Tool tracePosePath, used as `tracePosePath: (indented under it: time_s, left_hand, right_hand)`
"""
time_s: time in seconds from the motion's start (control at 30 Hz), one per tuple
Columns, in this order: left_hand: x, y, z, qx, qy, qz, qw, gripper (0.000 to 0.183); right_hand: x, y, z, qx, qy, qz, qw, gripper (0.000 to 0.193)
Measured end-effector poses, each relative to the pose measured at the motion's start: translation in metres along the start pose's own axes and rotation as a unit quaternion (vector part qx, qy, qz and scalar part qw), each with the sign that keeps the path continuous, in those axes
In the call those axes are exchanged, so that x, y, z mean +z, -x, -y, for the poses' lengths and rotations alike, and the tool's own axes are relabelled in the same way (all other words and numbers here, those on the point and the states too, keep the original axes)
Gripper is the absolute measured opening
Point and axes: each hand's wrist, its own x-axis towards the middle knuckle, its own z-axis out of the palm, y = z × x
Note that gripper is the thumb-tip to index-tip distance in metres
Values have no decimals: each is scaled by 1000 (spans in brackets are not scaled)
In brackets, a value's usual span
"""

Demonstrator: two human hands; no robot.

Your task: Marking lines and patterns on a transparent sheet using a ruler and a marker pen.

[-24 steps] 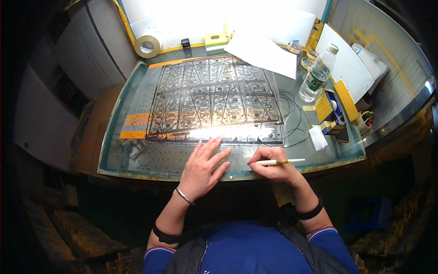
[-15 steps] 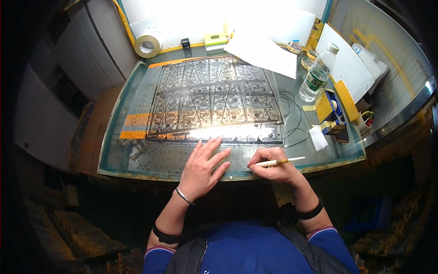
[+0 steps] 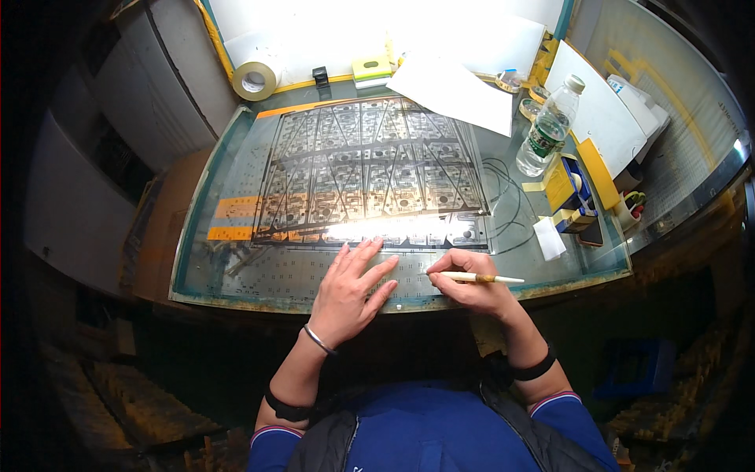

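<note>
A dark, translucent circuit-pattern film sheet (image 3: 370, 169) lies flat on the glass-topped table (image 3: 503, 271). My left hand (image 3: 350, 287) rests open near the front edge, its fingers spread and its fingertips at the film's lower border. To its right, my right hand (image 3: 476, 287) pinches a slim white pen-like tool (image 3: 503, 279) with a brown band. The tool's dark tip points left, close to the dotted area in front of the film. I cannot tell whether the tip touches the surface.
A clear water bottle (image 3: 548, 126) stands at the right, near a blue-and-yellow tape dispenser (image 3: 570, 193) and a folded white paper (image 3: 549, 238). Thin dark wires (image 3: 511, 204) curl beside the film. A white sheet (image 3: 460, 90) covers its far right corner. A tape roll (image 3: 254, 80) stands far left.
My right hand and the pen-like tool have shifted slightly away from me, and the tool lies a little flatter. My left hand stays in place.
</note>
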Motion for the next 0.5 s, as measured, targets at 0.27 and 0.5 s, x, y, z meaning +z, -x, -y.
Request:
tracePosePath:
  time_s: [0.27,0.5]
  left_hand:
    - [0,0,0,-1,-2,3,1000,38]
    - [-1,1,0,-3,0,2,1000,38]
  right_hand:
    - [0,0,0,-9,-6,12,1000,8]
    - [-3,2,-5,-34,-35,65,997,9]
